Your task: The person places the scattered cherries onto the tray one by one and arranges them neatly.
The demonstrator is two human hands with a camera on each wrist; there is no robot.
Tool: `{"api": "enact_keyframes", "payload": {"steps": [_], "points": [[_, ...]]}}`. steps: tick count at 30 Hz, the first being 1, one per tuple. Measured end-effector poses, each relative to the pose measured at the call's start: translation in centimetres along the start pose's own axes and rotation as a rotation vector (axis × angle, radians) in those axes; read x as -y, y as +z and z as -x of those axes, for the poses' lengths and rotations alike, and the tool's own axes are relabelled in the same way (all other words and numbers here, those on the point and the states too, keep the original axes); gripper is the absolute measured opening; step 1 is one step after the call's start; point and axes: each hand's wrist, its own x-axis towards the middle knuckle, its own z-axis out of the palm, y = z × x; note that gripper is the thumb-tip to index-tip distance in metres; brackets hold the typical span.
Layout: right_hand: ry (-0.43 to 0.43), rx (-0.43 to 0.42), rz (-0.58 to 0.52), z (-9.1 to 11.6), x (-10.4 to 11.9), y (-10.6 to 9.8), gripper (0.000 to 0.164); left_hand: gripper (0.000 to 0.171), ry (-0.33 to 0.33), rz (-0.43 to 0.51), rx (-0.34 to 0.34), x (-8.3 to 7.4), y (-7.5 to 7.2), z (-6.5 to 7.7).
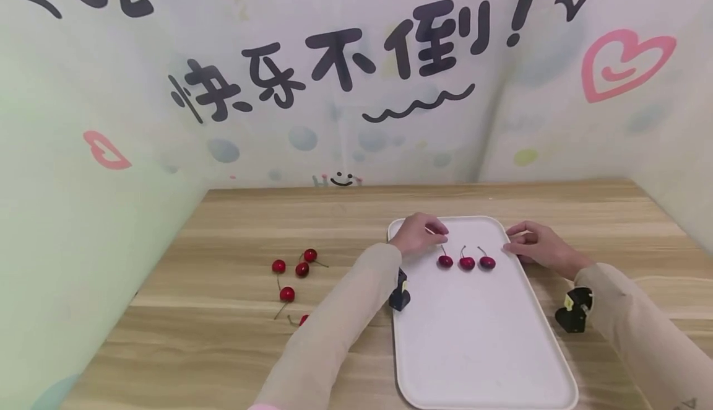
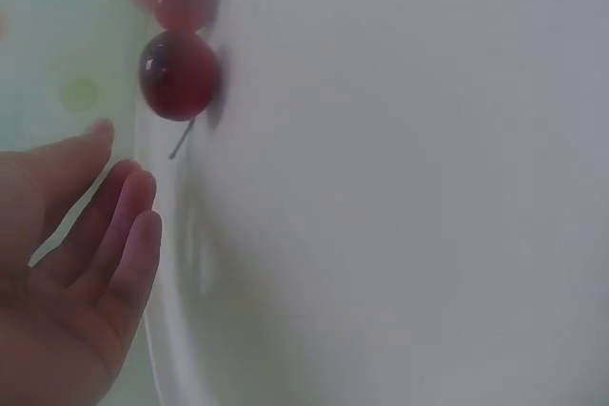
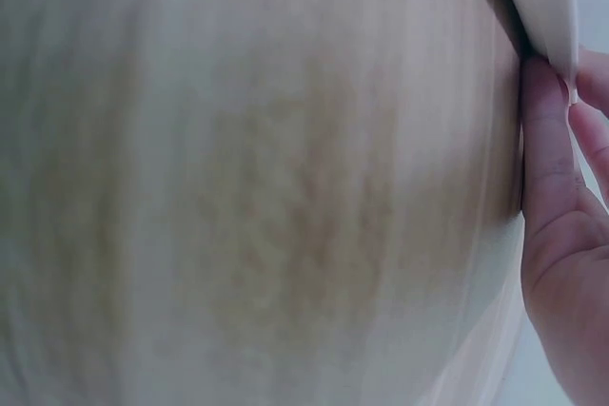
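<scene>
Three dark red cherries (image 1: 466, 264) lie in a row on a white tray (image 1: 473, 342), their stems pointing toward its far end. My left hand (image 1: 419, 235) hovers over the tray's far left part, fingertips close to the stem of the leftmost cherry (image 2: 179, 76). In the left wrist view its thumb and fingers stand apart with nothing between them. At the tray's right rim, my right hand (image 1: 543, 250) grips the edge. The right wrist view shows its thumb (image 3: 547, 130) against the outer side and its fingers over the rim.
Several more cherries (image 1: 286, 294) with stems lie on the wooden table (image 1: 223, 236) left of the tray; my left sleeve partly covers one. A printed wall cloth (image 1: 334, 137) hangs behind the table. Black cameras (image 1: 574, 311) sit on both wrists.
</scene>
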Motion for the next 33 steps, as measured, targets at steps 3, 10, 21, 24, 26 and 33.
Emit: {"api": "enact_keyframes", "payload": {"steps": [3, 10, 21, 24, 26, 33], "points": [[-0.003, -0.001, 0.01, 0.0, 0.0, 0.1, 0.055, 0.015, 0.018, -0.005, 0.001, -0.5, -1.1, 0.2], [0.012, 0.003, 0.049, 0.0, -0.2, 0.2, 0.057, 0.018, 0.064, -0.024, 0.032, -0.8, -3.6, 1.5], [0.003, 0.004, 0.065, 0.1, -0.4, 0.0, 0.059, 0.017, 0.09, 0.014, 0.095, -1.6, -7.4, 5.2], [0.008, 0.006, 0.077, 0.2, -0.4, 0.0, 0.06, 0.016, 0.114, 0.003, 0.109, -1.5, -8.1, 6.3], [0.003, 0.003, 0.083, 0.2, -0.3, 0.0, 0.06, 0.016, 0.115, 0.0, 0.124, -1.3, -8.7, 7.3], [-0.011, 0.002, 0.063, 0.1, -0.1, 0.1, 0.059, 0.017, 0.101, 0.011, 0.175, -0.2, -10.3, 11.4]]}}
